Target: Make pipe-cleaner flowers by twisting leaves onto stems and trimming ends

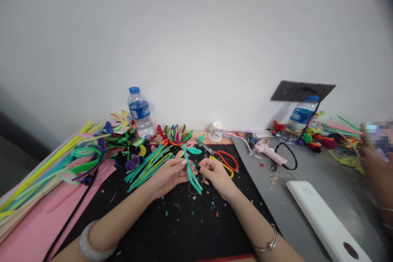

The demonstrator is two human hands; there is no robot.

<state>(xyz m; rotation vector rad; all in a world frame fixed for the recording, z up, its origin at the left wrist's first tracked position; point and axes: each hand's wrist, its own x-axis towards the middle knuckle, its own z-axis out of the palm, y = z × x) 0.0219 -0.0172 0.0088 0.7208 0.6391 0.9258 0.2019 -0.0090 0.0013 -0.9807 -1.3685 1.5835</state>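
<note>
A bent turquoise-green pipe cleaner (pixel 193 181) stands between my two hands above the black mat (pixel 184 229). My left hand (pixel 172 175) pinches it with thumb and fingers from the left. From the right, my right hand (pixel 215 175) closes thumb and forefinger at its middle; the exact pinch point is small and partly hidden. Just behind is a looped green pipe cleaner piece (pixel 194 150). Scissors with red handles (pixel 229 159) lie beyond my right hand, beside a yellow-handled tool (pixel 225 167). Cut green pipe cleaners (pixel 147 170) lie left of my left hand.
Bundled pipe cleaners (pixel 49 168) cover pink paper (pixel 46 229) on the left. Along the wall stand a water bottle (pixel 139 112), a paper cup (pixel 215 132) and another bottle (pixel 302 114). A pink glue gun (pixel 270 151) and white box (pixel 322 217) lie right, near another person's hand (pixel 376 172).
</note>
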